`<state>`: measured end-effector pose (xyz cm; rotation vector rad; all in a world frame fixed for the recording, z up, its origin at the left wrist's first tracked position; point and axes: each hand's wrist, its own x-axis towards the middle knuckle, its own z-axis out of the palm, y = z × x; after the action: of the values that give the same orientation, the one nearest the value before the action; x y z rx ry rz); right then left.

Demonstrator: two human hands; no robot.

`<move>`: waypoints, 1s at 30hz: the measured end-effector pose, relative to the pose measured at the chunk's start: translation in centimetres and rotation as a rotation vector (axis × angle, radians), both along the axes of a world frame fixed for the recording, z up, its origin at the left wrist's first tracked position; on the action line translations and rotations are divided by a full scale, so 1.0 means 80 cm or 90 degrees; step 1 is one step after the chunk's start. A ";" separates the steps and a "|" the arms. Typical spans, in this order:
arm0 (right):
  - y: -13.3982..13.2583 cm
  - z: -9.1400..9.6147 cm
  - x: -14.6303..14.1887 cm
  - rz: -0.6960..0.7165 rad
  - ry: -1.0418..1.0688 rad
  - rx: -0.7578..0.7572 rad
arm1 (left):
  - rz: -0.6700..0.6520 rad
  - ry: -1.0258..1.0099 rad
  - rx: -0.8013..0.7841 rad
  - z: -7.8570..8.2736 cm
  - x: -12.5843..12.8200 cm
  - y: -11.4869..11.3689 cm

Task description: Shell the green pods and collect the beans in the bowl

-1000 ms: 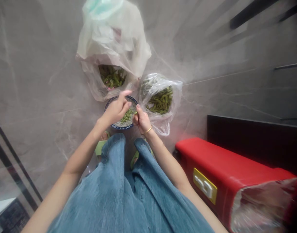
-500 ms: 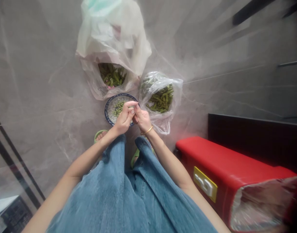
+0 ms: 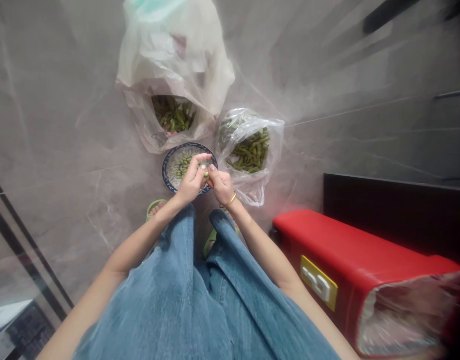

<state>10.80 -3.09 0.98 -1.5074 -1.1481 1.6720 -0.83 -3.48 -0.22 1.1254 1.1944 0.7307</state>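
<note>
My left hand (image 3: 191,183) and my right hand (image 3: 221,185) meet fingertip to fingertip over the near right side of a blue-rimmed bowl (image 3: 172,161) with green shelled beans in it. Both hands are pinched on a small green pod (image 3: 206,173) between them. A clear plastic bag of green pods (image 3: 248,150) lies just right of the bowl. A larger whitish bag (image 3: 173,75), with more green pods showing at its mouth, lies behind the bowl. A gold bangle circles my right wrist.
I sit over a grey marble-look floor, blue denim covering my legs and green sandals on my feet (image 3: 154,207). A red box (image 3: 350,260) with a yellow latch, part-wrapped in plastic, stands at the right beside a dark panel (image 3: 398,210). Dark frame strips run at the lower left.
My left hand drew back from over the bowl's middle to its near right side and joined the right hand. Both hands now pinch the pod together.
</note>
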 end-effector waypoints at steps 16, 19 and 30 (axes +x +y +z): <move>0.033 -0.021 0.003 -0.042 -0.138 0.070 | -0.049 0.126 0.009 -0.016 -0.029 0.006; 0.076 -0.026 -0.014 0.039 -0.133 0.149 | -0.130 0.328 0.039 -0.019 -0.040 0.005; 0.074 -0.061 0.094 -0.084 -0.523 0.087 | -0.159 0.496 0.033 0.002 -0.039 0.010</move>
<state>18.34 2.84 -3.90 -2.1966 -1.4707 0.8489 -3.98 -2.69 -0.03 1.6401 1.6329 0.1107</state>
